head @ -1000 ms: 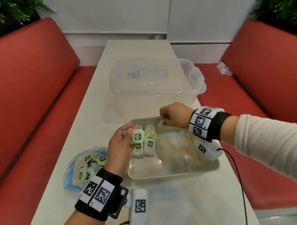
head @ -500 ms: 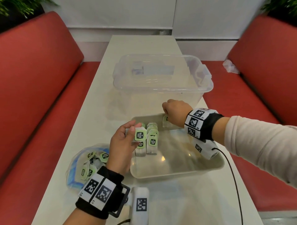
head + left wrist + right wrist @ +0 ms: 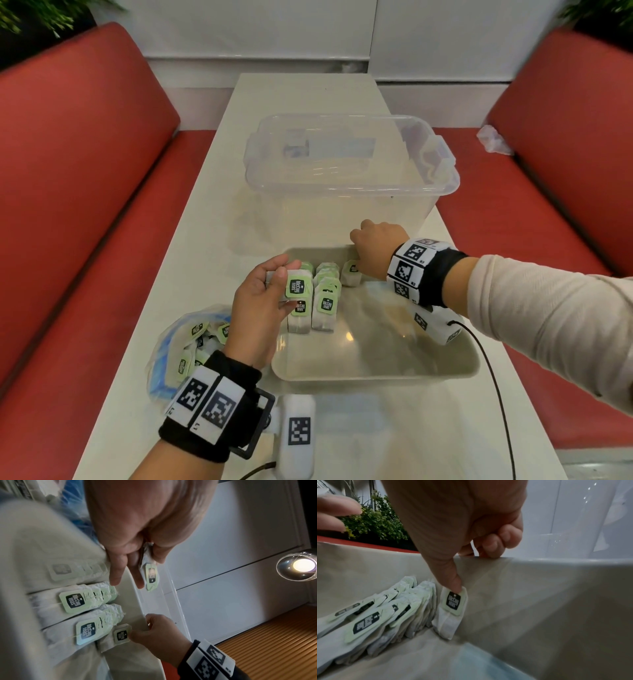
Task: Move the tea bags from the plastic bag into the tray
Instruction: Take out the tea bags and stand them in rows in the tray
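Tea bags (image 3: pixel 324 301) stand in two leaning rows at the far left of the beige tray (image 3: pixel 376 373), and more wait in the plastic bag (image 3: pixel 164 363) on the table just left of it. My right hand (image 3: pixel 376 251) is at the far wall: the thumb presses one tea bag's tag (image 3: pixel 453 602) against that wall while the other fingers curl over the rim, so this bag starts a third row beside the second. My left hand (image 3: pixel 260 301) pinches another tea bag (image 3: pixel 298 286) between thumb and fingers, hovering over the first row.

To seat the pressed bag well, I'd judge it best to slide the thumb down until the pouch foot sits flat on the tray floor, tag facing out like its neighbours, then lift off straight so the light paper doesn't tip forward. The left bag should go in against a row that props it, not dropped loose. Strings could snag a neighbouring tag.
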